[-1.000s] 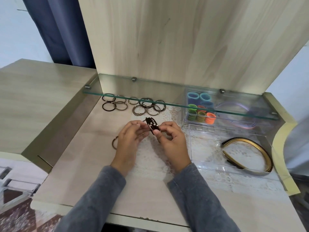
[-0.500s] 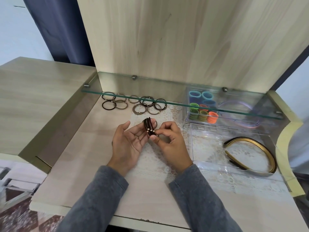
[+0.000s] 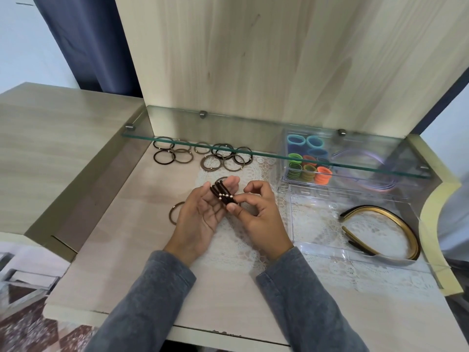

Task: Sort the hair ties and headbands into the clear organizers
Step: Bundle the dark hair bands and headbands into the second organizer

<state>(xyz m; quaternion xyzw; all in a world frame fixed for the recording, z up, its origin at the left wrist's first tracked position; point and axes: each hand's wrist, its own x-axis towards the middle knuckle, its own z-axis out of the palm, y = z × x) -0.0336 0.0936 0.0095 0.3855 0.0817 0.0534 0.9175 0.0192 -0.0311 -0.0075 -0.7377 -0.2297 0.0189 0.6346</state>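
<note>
Ties (image 3: 223,195) across left grip (image 3: 200,219), right grip (image 3: 261,214) pinching.

Hair-tie bundle (image 3: 223,195) dark brown with gold beads; loose hair ties (image 3: 211,170) brown and black; ties in organizer (image 3: 308,172) blue, green, olive, orange; near headband (image 3: 375,209) black and gold; far headband (image 3: 375,186) lilac; doily (image 3: 228,240) white lace; sleeves (image 3: 157,301) grey; curtain (image 3: 83,41) navy
</note>
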